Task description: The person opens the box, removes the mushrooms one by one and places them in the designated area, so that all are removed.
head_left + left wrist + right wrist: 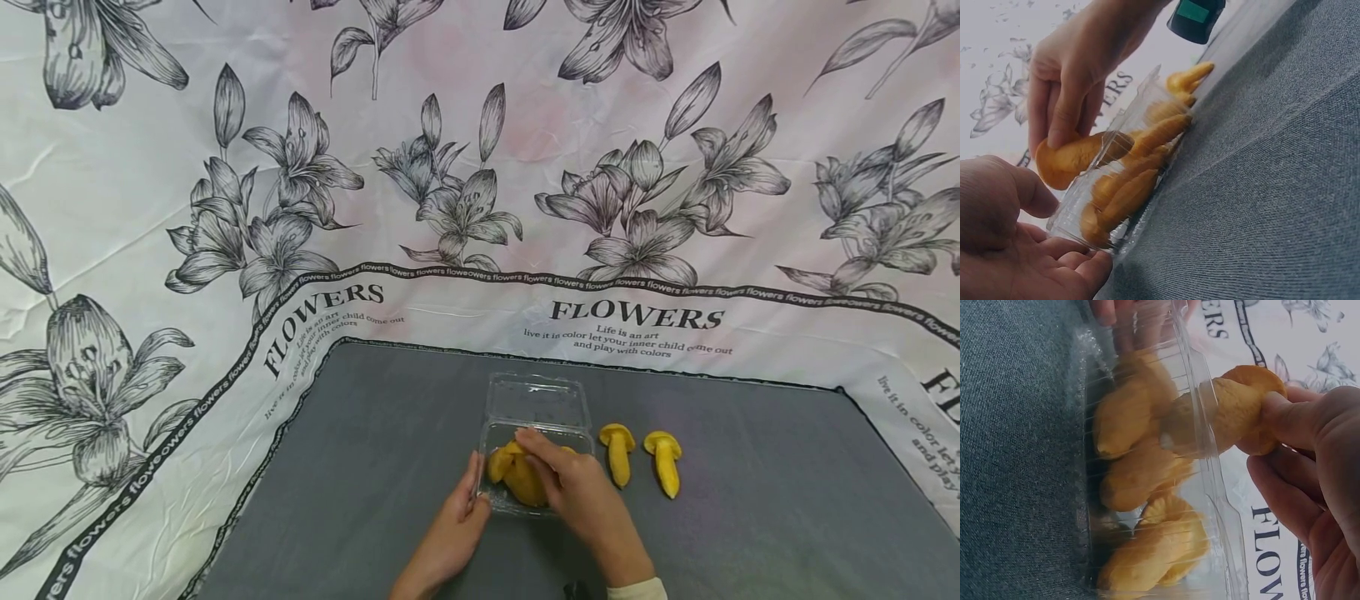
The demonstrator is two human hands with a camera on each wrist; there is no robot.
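Observation:
My right hand [588, 492] pinches a yellow mushroom [1241, 415] by its cap, thumb on one side and fingers on the other. Its stem dips past the rim of a clear plastic clamshell box [536, 402], whose lid is folded back. Several more yellow mushrooms [1154, 550] lie inside, seen through the ribbed wall. At the box's left side, my left hand [453, 525] holds the near corner, thumb by the rim and fingers low along the wall in the left wrist view.
Two yellow mushrooms [618, 454] [664, 463] lie right of the box on the grey cloth [375, 467]. Behind stands a white sheet [465, 308] printed with flowers and lettering. A dark device with a green patch [1192, 12] sits at the right wrist.

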